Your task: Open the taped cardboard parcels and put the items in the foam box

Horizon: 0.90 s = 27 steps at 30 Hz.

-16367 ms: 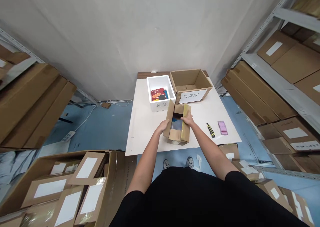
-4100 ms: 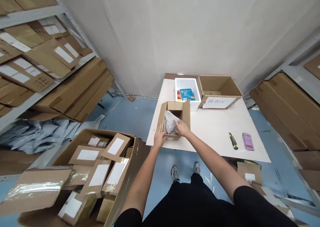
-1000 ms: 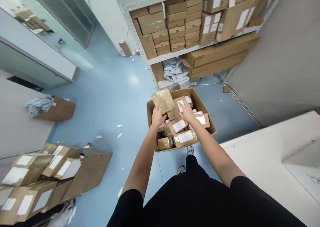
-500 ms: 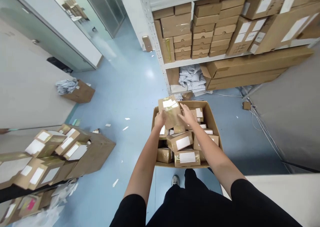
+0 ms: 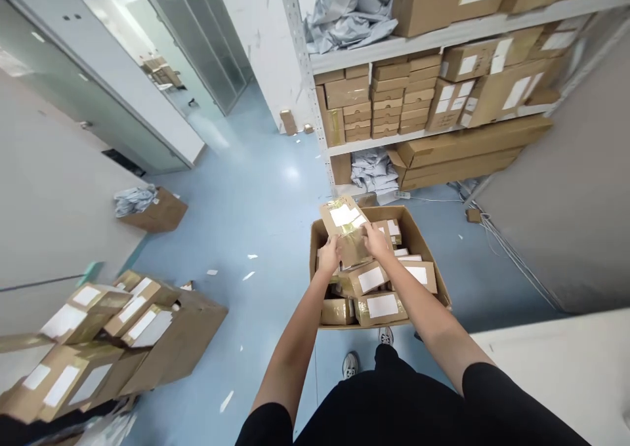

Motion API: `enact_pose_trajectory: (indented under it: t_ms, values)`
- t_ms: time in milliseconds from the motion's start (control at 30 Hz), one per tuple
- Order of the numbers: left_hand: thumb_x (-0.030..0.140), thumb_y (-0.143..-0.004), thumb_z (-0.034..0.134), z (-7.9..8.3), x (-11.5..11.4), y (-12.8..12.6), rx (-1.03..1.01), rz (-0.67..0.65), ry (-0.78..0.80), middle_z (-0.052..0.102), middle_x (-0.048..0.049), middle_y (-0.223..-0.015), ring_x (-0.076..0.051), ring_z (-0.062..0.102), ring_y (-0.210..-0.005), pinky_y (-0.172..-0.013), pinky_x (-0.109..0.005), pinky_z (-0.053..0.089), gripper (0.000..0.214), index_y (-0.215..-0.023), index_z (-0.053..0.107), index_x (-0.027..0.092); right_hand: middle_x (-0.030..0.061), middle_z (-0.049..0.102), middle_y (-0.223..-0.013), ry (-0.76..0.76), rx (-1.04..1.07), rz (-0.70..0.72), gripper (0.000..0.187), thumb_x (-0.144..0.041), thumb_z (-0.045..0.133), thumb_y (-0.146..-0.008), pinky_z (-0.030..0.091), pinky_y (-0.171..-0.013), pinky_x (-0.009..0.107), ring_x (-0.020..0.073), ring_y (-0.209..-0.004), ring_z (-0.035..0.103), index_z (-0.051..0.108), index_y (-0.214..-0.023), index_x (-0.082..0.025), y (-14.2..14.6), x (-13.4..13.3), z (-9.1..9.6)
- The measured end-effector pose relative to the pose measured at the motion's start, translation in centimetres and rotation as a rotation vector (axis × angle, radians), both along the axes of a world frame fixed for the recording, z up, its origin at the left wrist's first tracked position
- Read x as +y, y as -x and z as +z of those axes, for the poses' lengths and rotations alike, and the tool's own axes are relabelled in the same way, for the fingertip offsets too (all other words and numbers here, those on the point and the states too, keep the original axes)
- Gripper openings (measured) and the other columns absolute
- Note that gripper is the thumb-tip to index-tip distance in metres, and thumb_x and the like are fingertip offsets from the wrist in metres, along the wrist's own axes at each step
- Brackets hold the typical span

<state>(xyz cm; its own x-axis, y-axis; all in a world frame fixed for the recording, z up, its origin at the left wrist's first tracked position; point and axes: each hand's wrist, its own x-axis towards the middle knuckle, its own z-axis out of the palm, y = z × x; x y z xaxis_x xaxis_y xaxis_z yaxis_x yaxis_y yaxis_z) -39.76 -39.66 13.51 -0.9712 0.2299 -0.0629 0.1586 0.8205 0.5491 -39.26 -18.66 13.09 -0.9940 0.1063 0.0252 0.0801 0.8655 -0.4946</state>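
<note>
While the left hand (image 5: 329, 256) and right hand (image 5: 375, 239) grip opposite sides of the taped parcel (image 5: 347, 231), it sits tilted over the far left part of the large carton (image 5: 414, 235); whether it touches the boxes below cannot be told. A sound hold here would call for even pressure from both hands, fingers under the cardboard rather than on the slick tape, and enough height to keep its corners off the carton's contents. The parcel is a shallow brown block with white paper labels and glossy yellowish tape. Inside the carton, labelled boxes (image 5: 382, 307) lie at odd angles, stiff and square-edged. Beyond the carton, soft, crumpled grey bags (image 5: 377, 170) fill a low shelf. Smooth blue floor (image 5: 266, 229) spreads to its left, and a pale, flat worktop (image 5: 556, 367) stands to its near right.
</note>
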Motion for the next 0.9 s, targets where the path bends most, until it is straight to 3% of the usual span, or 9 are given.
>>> enact_pose_trajectory:
  t_ms: [133,233,400,533,700,800,900]
  values:
    - [0.011,-0.096,0.060,1.3,0.2,-2.2,0.088,-0.139,-0.018,0.067,-0.0089,-0.147,-0.028,0.074,-0.112,-0.096,-0.038,0.058,0.057,-0.150,0.057,0.030,0.0131,0.064,-0.128,-0.068,0.046,-0.113,0.042,-0.015,0.059,-0.096,0.051,-0.089,0.036,0.0284,-0.100,0.068,0.062,-0.137,-0.022,-4.7,0.5,2.5]
    - [0.011,-0.097,0.058,2.3,1.8,-3.9,0.157,-0.257,-0.029,0.067,-0.0104,-0.147,-0.029,0.073,-0.116,-0.098,-0.040,0.058,0.053,-0.148,0.059,0.028,0.0139,0.064,-0.129,-0.108,0.107,-0.236,0.040,-0.015,0.058,-0.096,0.053,-0.088,0.036,0.0285,-0.101,0.068,0.062,-0.136,-0.021,-9.4,1.6,3.9]
    - [0.014,-0.099,0.057,4.8,7.0,-7.5,0.246,-0.486,-0.076,0.062,-0.0104,-0.154,-0.031,0.071,-0.121,-0.101,-0.043,0.059,0.050,-0.146,0.061,0.028,0.0152,0.064,-0.132,-0.177,0.186,-0.471,0.036,-0.016,0.056,-0.098,0.054,-0.084,0.036,0.0281,-0.098,0.069,0.062,-0.133,-0.020,-18.4,4.5,5.8]
    - [0.012,-0.097,0.059,6.3,12.3,-12.4,0.259,-0.684,-0.105,0.064,-0.0098,-0.151,-0.031,0.072,-0.120,-0.100,-0.042,0.060,0.051,-0.146,0.061,0.028,0.0146,0.065,-0.132,-0.206,0.195,-0.692,0.036,-0.015,0.055,-0.097,0.054,-0.081,0.034,0.0271,-0.097,0.069,0.063,-0.132,-0.020,-26.7,7.2,6.6]
    - [0.010,-0.095,0.061,5.9,19.4,-22.2,0.264,-0.941,-0.143,0.067,-0.0097,-0.147,-0.030,0.072,-0.119,-0.101,-0.041,0.059,0.051,-0.143,0.063,0.028,0.0130,0.067,-0.131,-0.161,0.160,-0.952,0.033,-0.016,0.057,-0.097,0.054,-0.082,0.034,0.0266,-0.098,0.069,0.062,-0.130,-0.021,-40.0,10.1,5.5]
    - [0.009,-0.094,0.061,4.1,23.5,-30.1,0.212,-1.069,-0.141,0.066,-0.0082,-0.148,-0.028,0.071,-0.121,-0.104,-0.039,0.058,0.052,-0.142,0.063,0.029,0.0119,0.068,-0.130,-0.133,0.118,-1.090,0.034,-0.017,0.058,-0.098,0.054,-0.084,0.034,0.0255,-0.098,0.069,0.062,-0.130,-0.022,-49.2,11.5,3.6]
    - [0.009,-0.095,0.061,1.2,26.8,-38.8,0.112,-1.171,-0.079,0.067,-0.0074,-0.147,-0.026,0.072,-0.119,-0.104,-0.037,0.058,0.052,-0.142,0.063,0.031,0.0110,0.068,-0.130,-0.101,0.050,-1.194,0.035,-0.015,0.059,-0.097,0.053,-0.085,0.033,0.0242,-0.099,0.069,0.062,-0.131,-0.023,-58.5,12.5,1.0]
